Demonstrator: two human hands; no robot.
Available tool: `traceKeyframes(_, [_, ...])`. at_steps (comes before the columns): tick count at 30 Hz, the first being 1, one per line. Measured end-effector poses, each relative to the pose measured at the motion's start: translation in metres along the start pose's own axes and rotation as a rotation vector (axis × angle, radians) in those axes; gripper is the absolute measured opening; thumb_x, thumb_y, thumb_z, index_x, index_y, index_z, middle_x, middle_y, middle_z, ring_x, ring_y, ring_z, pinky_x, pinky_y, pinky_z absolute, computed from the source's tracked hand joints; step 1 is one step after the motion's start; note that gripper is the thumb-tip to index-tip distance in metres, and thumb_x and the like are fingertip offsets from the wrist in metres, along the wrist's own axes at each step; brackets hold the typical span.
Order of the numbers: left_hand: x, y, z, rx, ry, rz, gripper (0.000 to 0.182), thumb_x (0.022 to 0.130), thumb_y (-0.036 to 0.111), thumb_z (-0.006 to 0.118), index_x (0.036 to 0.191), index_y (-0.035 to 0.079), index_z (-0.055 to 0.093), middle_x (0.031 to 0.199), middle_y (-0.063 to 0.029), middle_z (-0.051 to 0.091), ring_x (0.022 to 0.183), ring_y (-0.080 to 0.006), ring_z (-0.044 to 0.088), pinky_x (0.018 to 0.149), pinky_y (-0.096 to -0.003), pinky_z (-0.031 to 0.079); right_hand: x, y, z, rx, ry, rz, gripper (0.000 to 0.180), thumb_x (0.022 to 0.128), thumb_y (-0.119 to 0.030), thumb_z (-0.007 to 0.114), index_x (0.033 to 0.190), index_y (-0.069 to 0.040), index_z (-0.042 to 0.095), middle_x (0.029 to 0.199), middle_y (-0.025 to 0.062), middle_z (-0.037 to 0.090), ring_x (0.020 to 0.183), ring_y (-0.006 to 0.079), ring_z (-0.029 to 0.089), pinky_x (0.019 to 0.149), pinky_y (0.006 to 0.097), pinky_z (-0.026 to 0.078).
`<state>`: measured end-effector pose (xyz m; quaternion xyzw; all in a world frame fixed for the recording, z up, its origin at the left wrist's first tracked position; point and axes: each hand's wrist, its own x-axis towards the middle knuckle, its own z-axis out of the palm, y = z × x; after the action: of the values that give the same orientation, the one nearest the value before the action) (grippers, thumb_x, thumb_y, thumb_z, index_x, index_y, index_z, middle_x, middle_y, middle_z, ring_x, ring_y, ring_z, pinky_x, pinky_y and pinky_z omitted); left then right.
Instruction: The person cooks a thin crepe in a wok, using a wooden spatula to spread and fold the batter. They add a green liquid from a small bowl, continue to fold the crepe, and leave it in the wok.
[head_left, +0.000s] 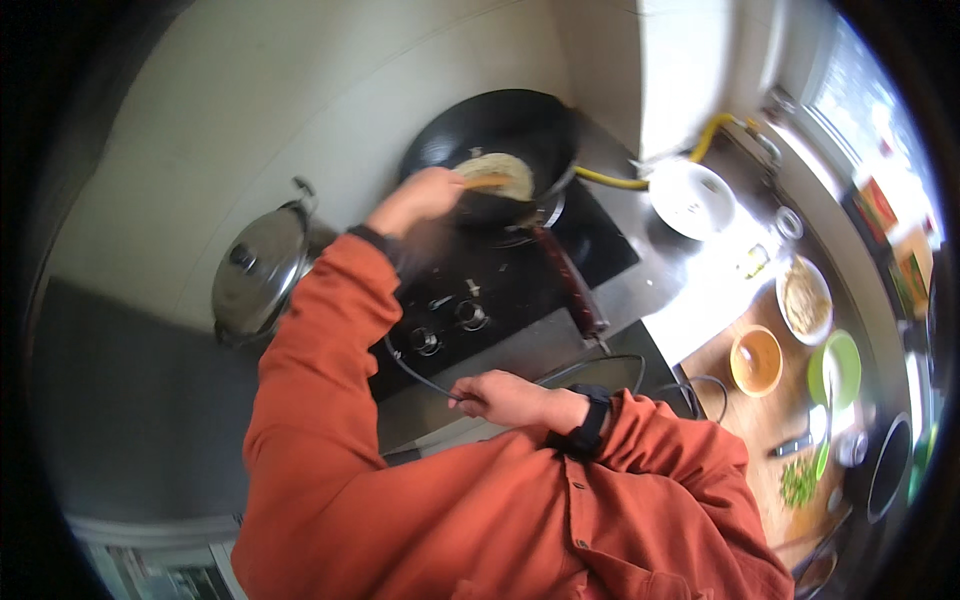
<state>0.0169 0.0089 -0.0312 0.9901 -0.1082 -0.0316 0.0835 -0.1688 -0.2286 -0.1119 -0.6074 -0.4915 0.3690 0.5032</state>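
Observation:
My left hand (426, 196) grips a wooden spatula (486, 181) over a dark wok (495, 120). The spatula lies across a pale round flatbread or pancake (514, 169) in the wok. Its tip is hard to tell from the bread. The wok sits on a black gas cooktop (487, 277), its dark red handle (568, 281) angled back toward me. In front of the cooktop, my right hand (499, 397) has its fingers closed around a thin black cable (420, 379), which runs out on both sides of the hand.
A lidded steel pot (259, 274) stands left of the cooktop. At right are a white plate (691, 199), a bowl of pale food (802, 300), an orange bowl (756, 361), a green bowl (834, 371), a knife (791, 447) and chopped greens (799, 484). A yellow gas hose (611, 180) runs behind.

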Motion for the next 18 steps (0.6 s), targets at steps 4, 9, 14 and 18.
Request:
traceKeyframes(4, [0.005,-0.037,0.005,0.182,-0.047,0.085,0.027,0.085,0.021,0.046,0.087,-0.001,0.062,0.086,-0.0232,0.060,0.083,-0.0401,0.057,0.071,-0.0447,0.046,0.001,0.011,0.002,-0.147,0.114,-0.058,0.020,0.087,-0.023,0.052,0.097,-0.007,0.058,0.078,0.0143,0.062,0.078,0.0335,0.059,0.069,0.0408,0.045])
traceKeyframes(9, [-0.003,-0.037,-0.011,-0.289,-0.196,-0.153,0.026,0.084,0.008,0.049,0.104,-0.006,0.059,0.092,-0.0100,0.065,0.086,-0.0157,0.058,0.077,-0.0288,0.045,0.002,0.021,0.007,-0.114,0.190,-0.038,0.021,0.084,-0.026,0.055,0.095,-0.008,0.059,0.082,0.0137,0.062,0.081,0.0338,0.059,0.070,0.0423,0.046])
traceKeyframes(14, [0.015,-0.022,-0.010,-0.169,-0.127,-0.116,0.033,0.080,0.005,0.049,0.110,-0.007,0.056,0.100,-0.0159,0.064,0.093,-0.0225,0.060,0.083,-0.0310,0.044,0.006,0.025,0.005,-0.115,0.233,0.003,0.018,0.080,-0.024,0.059,0.091,-0.008,0.062,0.084,0.0122,0.064,0.083,0.0306,0.060,0.071,0.0403,0.046])
traceKeyframes(18, [0.023,-0.019,-0.006,-0.108,-0.257,-0.073,0.029,0.079,0.007,0.048,0.103,-0.003,0.059,0.088,-0.0216,0.063,0.085,-0.0276,0.063,0.078,-0.0332,0.046,0.003,0.026,0.002,-0.107,0.237,0.006,0.019,0.079,-0.023,0.061,0.090,-0.008,0.063,0.083,0.0127,0.064,0.081,0.0309,0.061,0.069,0.0401,0.046])
